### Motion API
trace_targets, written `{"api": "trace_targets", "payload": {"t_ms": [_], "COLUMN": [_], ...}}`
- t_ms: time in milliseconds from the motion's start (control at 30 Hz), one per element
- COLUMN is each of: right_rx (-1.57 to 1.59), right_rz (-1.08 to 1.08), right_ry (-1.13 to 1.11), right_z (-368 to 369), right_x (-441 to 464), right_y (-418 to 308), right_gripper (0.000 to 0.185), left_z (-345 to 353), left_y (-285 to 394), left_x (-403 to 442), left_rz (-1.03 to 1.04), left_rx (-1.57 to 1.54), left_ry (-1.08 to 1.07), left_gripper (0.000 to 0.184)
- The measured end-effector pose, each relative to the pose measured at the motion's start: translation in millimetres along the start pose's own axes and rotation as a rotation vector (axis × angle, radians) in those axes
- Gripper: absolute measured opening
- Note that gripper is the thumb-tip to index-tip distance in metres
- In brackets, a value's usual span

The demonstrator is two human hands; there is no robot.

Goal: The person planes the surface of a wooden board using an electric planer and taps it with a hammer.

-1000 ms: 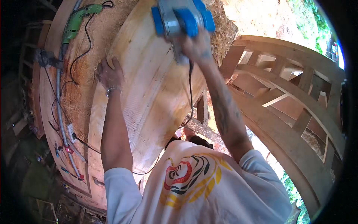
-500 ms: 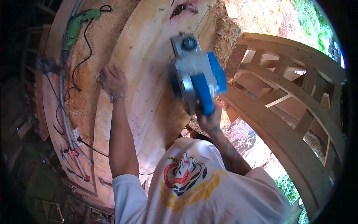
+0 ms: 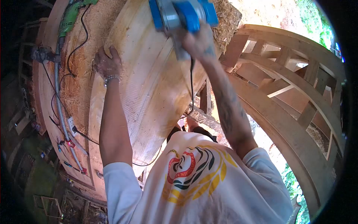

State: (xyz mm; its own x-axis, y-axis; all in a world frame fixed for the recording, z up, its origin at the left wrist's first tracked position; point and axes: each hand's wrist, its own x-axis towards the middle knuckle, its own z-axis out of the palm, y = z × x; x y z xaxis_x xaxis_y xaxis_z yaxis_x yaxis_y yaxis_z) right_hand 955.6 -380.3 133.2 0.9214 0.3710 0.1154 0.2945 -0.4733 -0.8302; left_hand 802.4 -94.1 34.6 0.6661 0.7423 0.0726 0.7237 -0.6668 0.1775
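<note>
1. Tool: blue-and-silver boxy corded power planer [image 3: 170, 19], at the upper middle of the view, over the far part of a broad pale-yellow wooden slab [image 3: 145, 87]. Its front is cut off by the top edge; whether the sole bears fully on the wood cannot be told.
2. Right hand [image 3: 199, 42]: closed around the blue curved plastic handle [image 3: 191, 16], slightly blurred; fingertips hidden.
3. Left hand [image 3: 107, 63]: bare, fingers spread, laid over the slab's left edge, holding no tool.
4. Handling, judged: planer probably heavy and rigid, weight carried low in the metal body. Best hold is the rear handle, palm behind it, fingers clear of the underside. Thin black power cord [image 3: 192, 76] hangs down from the tool's rear; a snag there seems possible.
5. Handling, judged: slab stiff, likely very heavy, possibly slick where planed or dusty. The edge gives the surest purchase; the flat face offers little to grip.
6. Surroundings: green corded power tool [image 3: 69, 20] lies left of the slab on the reddish wooden bench [image 3: 80, 89]; curled straw-coloured shavings [image 3: 227, 24] heap beyond the slab's right edge.
7. Writing: white T-shirt [image 3: 220, 179] bears a red ring with small lettering, plus yellow and dark leaf shapes; words not reliably legible. No brand readable on either power tool.
</note>
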Motion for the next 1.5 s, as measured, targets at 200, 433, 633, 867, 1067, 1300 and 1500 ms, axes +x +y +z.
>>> {"api": "trace_targets", "payload": {"t_ms": [200, 433, 633, 867, 1067, 1300, 1500], "right_rx": [0.165, 0.199, 0.101, -0.042, 0.154, 0.216, 0.133], "right_rz": [0.602, 0.481, 0.086, 0.119, 0.305, 0.551, 0.333], "right_ry": [-0.220, -0.143, -0.034, -0.123, -0.224, -0.376, -0.209], "right_z": [-47, -35, 22, 45, 1, -45, 11], "right_x": [-257, -274, -62, 79, -149, -324, -227], "right_y": [-39, -44, -23, -37, -40, -77, -70], "right_gripper": [0.027, 0.022, 0.033, 0.030, 0.032, 0.021, 0.022], "left_z": [1, 0, 5, 2, 8, 7, 9], "left_y": [-3, 1, -3, -2, -5, -3, -12], "left_x": [3, 0, 2, 2, 1, -1, 0], "left_rz": [-0.021, 0.008, 0.030, 0.033, 0.063, 0.077, 0.061], "left_rx": [-0.060, -0.069, -0.080, -0.135, -0.051, -0.121, -0.114], "left_ry": [-0.050, 0.053, 0.050, 0.028, 0.088, 0.147, 0.059], "left_gripper": [0.058, 0.057, 0.061, 0.060, 0.065, 0.061, 0.047]}}
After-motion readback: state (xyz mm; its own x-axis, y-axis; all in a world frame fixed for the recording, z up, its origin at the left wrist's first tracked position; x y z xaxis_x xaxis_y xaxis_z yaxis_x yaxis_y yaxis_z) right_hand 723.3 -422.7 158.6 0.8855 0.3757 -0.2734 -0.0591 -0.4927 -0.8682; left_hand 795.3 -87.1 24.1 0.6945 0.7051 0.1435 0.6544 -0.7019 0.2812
